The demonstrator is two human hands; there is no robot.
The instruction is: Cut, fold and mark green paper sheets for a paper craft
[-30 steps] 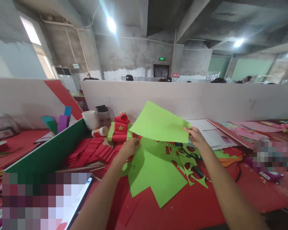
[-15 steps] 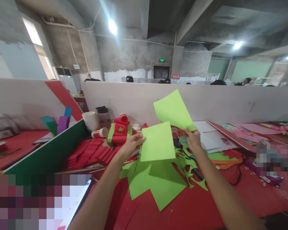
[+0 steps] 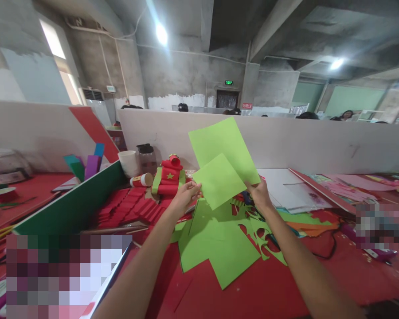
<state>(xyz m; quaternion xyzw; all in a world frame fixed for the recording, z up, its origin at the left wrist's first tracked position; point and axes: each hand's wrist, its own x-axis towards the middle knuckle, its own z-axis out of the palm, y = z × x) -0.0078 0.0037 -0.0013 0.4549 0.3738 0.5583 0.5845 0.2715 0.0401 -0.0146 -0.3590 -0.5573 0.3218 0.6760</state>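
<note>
Above the red table (image 3: 259, 292), we hold a small green sheet (image 3: 216, 181) before a larger green sheet (image 3: 223, 139), both probably light, slightly stiff, easily creased and best held by their edges. Our left hand (image 3: 185, 197) pinches the small one near its left corner; our right hand (image 3: 261, 197) has its fingers closed on the larger one's lower corner, perhaps the small one too, we cannot tell. Below lie more green sheets (image 3: 219, 248) beside cut scraps (image 3: 279, 258).
</note>
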